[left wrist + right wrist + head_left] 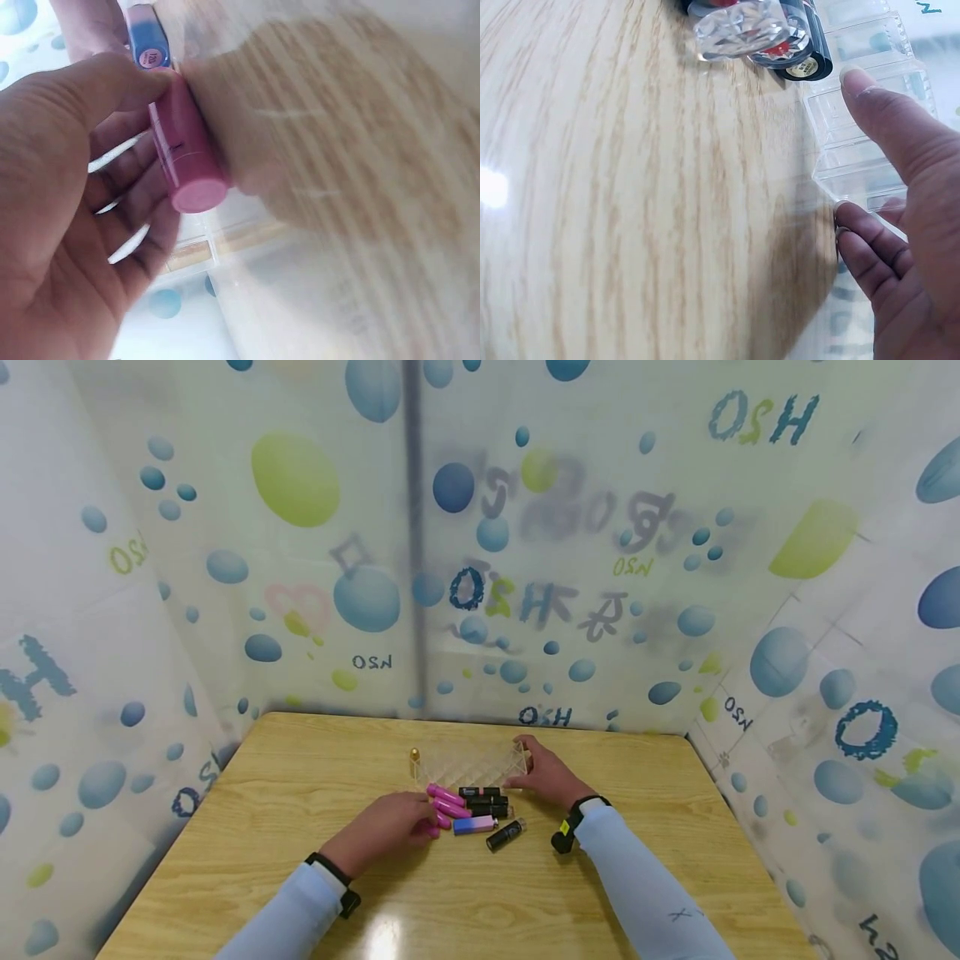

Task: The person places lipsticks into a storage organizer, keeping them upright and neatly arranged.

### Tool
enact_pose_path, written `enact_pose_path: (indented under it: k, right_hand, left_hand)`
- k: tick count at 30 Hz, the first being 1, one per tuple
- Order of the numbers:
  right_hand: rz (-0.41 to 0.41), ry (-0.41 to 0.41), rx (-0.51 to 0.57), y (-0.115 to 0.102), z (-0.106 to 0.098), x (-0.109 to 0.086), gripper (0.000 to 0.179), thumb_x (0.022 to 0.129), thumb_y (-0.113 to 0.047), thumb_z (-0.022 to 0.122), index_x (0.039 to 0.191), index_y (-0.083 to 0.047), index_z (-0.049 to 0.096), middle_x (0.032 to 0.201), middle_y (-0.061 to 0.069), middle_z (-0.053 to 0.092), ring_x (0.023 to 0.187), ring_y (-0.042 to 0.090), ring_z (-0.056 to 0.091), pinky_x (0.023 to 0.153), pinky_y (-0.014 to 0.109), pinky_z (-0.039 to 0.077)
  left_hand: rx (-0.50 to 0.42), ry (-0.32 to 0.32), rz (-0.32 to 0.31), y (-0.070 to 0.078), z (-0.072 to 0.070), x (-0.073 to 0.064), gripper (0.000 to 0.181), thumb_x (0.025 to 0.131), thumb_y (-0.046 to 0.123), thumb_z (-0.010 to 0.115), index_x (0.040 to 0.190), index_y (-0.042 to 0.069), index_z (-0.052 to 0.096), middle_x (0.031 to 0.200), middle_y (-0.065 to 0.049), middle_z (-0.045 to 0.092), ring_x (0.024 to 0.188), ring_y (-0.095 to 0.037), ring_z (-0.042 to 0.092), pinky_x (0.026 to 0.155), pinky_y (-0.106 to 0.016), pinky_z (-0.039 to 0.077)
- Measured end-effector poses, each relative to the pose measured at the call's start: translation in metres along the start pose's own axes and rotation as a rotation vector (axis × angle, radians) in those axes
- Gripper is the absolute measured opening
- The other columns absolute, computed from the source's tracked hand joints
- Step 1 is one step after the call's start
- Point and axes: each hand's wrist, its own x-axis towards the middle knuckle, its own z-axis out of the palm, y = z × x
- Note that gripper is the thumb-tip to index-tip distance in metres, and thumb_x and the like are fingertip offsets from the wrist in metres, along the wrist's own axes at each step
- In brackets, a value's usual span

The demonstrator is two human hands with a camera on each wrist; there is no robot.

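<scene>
My left hand point(393, 827) pinches a pink lipstick tube point(191, 150) between thumb and fingers, at the left end of the pile. Other pink lipsticks point(450, 807) lie just beyond it. A lipstick with a blue-to-pink case point(474, 825) sits beside them. The right end of a clear plastic lipstick organizer point(468, 767) is gripped by my right hand point(551, 774), its thumb over the compartments in the right wrist view. Black lipsticks point(486, 803) lie along the organizer's near side, some with faceted clear ends point(739, 30).
One black lipstick point(506, 835) lies apart, nearest me. A small gold-topped tube point(415, 755) stands at the organizer's left end. The wooden table point(300, 760) meets a patterned curtain point(300, 677) at its back edge.
</scene>
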Motion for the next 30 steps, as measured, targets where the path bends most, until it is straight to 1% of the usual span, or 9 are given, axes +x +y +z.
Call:
enact_pose_path:
  k: [3,5,8,10,14,18,21,25,30]
  right_hand:
    - [0.002,0.000,-0.001,0.000,0.000,0.000,0.093,0.094,-0.040,0.091,0.167,-0.015,0.038,0.109,0.006,0.067,0.094,0.024,0.062,0.084,0.043,0.051]
    - [0.003,0.001,-0.001,-0.001,0.000,-0.001,0.094,0.094,-0.040,0.091,0.167,-0.015,0.038,0.107,0.006,0.067,0.093,0.024,0.061,0.083,0.043,0.050]
    - [0.004,0.004,0.000,-0.001,0.000,0.000,0.093,0.094,-0.041,0.091,0.167,-0.016,0.038,0.107,0.006,0.067,0.093,0.024,0.062,0.083,0.043,0.050]
    - [0.006,0.005,-0.005,0.000,0.000,0.000,0.093,0.094,-0.041,0.091,0.167,-0.017,0.038,0.108,0.005,0.067,0.093,0.023,0.062,0.083,0.042,0.051]
    - [0.007,0.000,-0.009,0.001,0.000,0.000,0.093,0.094,-0.042,0.091,0.167,-0.017,0.038,0.109,0.005,0.067,0.094,0.023,0.062,0.083,0.042,0.051]
    - [0.006,0.004,-0.011,0.001,0.000,0.000,0.094,0.094,-0.041,0.091,0.167,-0.016,0.038,0.110,0.005,0.067,0.094,0.022,0.062,0.083,0.042,0.051]
    - [0.008,0.007,-0.013,0.001,0.000,0.000,0.093,0.094,-0.040,0.091,0.167,-0.016,0.038,0.110,0.005,0.067,0.094,0.022,0.062,0.083,0.042,0.051]
    - [0.005,0.008,-0.009,0.000,-0.001,0.000,0.093,0.094,-0.040,0.091,0.167,-0.016,0.039,0.108,0.005,0.067,0.093,0.023,0.061,0.082,0.042,0.050]
    - [0.004,0.004,0.006,0.000,0.000,-0.001,0.092,0.095,-0.039,0.091,0.167,-0.016,0.039,0.104,0.005,0.066,0.090,0.023,0.060,0.079,0.041,0.049]
  left_hand:
    - [-0.038,-0.037,-0.026,0.000,0.001,0.000,0.015,0.100,0.021,0.084,0.092,0.019,0.072,0.086,0.012,0.055,0.073,-0.005,0.047,0.068,-0.028,0.048]
    - [-0.062,-0.056,-0.040,0.001,0.001,0.000,0.016,0.101,0.021,0.083,0.090,0.020,0.070,0.085,0.011,0.051,0.072,-0.006,0.045,0.067,-0.028,0.045]
    - [-0.106,-0.080,-0.069,0.001,0.001,0.000,0.018,0.101,0.021,0.081,0.089,0.020,0.068,0.083,0.011,0.051,0.071,-0.007,0.045,0.067,-0.029,0.044]
    - [-0.154,-0.100,-0.101,0.001,0.000,0.000,0.018,0.102,0.021,0.081,0.090,0.020,0.067,0.082,0.011,0.053,0.071,-0.007,0.047,0.067,-0.030,0.045]
    - [-0.280,-0.106,-0.162,-0.003,-0.005,0.000,0.006,0.103,0.020,0.078,0.101,0.020,0.073,0.085,0.011,0.059,0.076,-0.008,0.054,0.071,-0.031,0.049]
    - [-0.389,-0.059,-0.211,-0.012,-0.017,0.004,0.008,0.103,0.016,0.077,0.111,0.018,0.076,0.090,0.011,0.063,0.082,-0.010,0.059,0.074,-0.034,0.053]
    - [-0.434,-0.002,-0.233,-0.022,-0.028,0.009,0.011,0.103,0.014,0.078,0.113,0.015,0.077,0.093,0.012,0.067,0.085,-0.011,0.062,0.075,-0.035,0.055]
    - [-0.424,0.092,-0.244,-0.037,-0.043,0.016,0.013,0.102,0.015,0.081,0.114,0.015,0.077,0.097,0.012,0.069,0.087,-0.010,0.064,0.078,-0.034,0.057]
    - [-0.384,0.214,-0.287,-0.052,-0.058,0.027,0.013,0.101,0.017,0.082,0.112,0.016,0.077,0.100,0.008,0.071,0.089,-0.013,0.066,0.082,-0.040,0.059]
